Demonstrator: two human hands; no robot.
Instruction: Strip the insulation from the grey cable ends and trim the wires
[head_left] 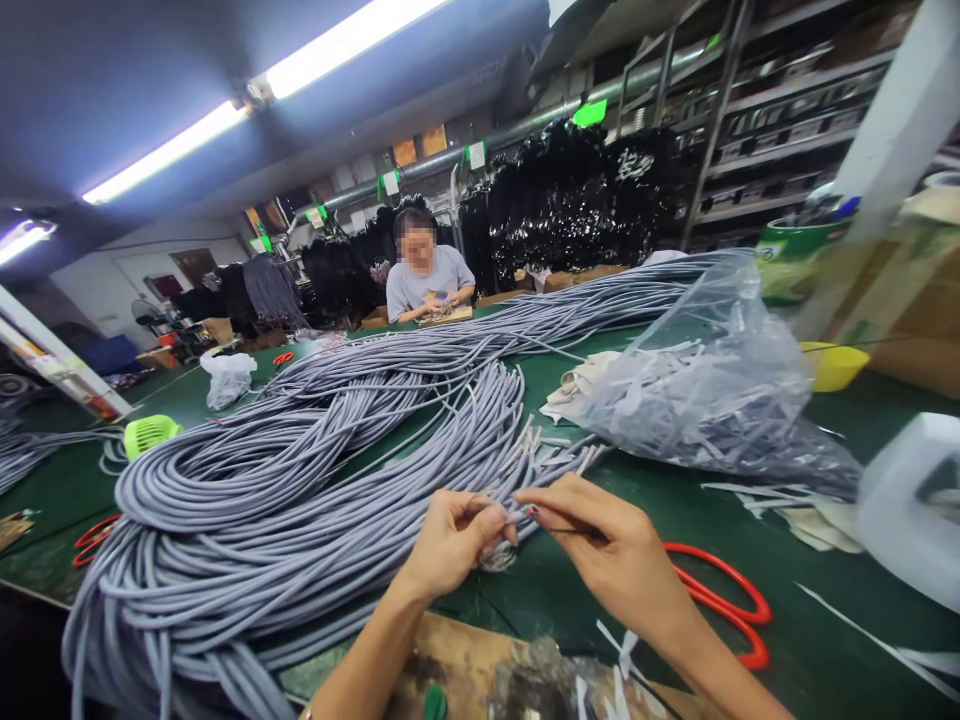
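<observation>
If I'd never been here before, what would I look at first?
Probably the huge heap of gray cables, spread over the green table with some ends by the left hand. Then maybe the bright red scissor handles beside the right hand, and the clear plastic bag bulging farther back.

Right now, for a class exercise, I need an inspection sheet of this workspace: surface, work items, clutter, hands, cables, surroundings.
Surface: green table; stained brown board at the near edge.
Work items: gray cables; thin dark item, too small to name.
Clutter: clear plastic bag, white strips, red-handled scissors, white jug.
Hands: left hand curled at the cable ends, its grip unclear; right hand holds the thin dark item.
Cables: looped at left, whitish ends near the hands.
Surroundings: person across the table; black bundles, shelves behind.
</observation>
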